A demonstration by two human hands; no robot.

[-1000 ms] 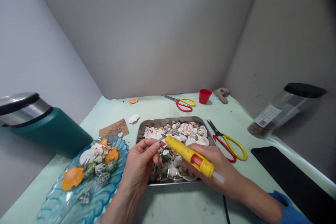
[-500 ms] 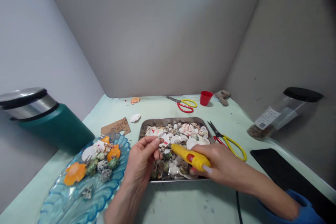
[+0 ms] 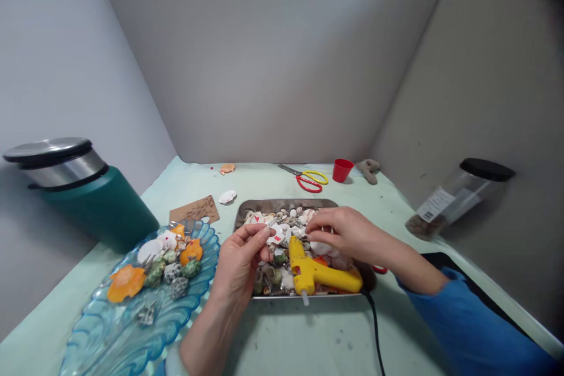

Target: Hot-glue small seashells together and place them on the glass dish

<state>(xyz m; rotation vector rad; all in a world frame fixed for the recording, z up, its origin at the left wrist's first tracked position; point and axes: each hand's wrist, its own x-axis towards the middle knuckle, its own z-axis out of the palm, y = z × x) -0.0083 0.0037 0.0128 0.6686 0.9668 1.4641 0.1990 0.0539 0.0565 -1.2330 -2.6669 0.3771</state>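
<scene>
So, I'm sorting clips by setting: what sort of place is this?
Probably a craft table: a yellow glue gun lies over a metal tray of shells, and scissors lie beyond it.

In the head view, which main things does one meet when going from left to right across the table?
Teal bottle → left hand → yellow glue gun → clear jar with black lid.

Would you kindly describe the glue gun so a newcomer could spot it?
Find the metal tray of shells. Over its near right part, by the right hand, lies the glue gun. Its yellow body and black cord distinguish it from the shells.
</scene>
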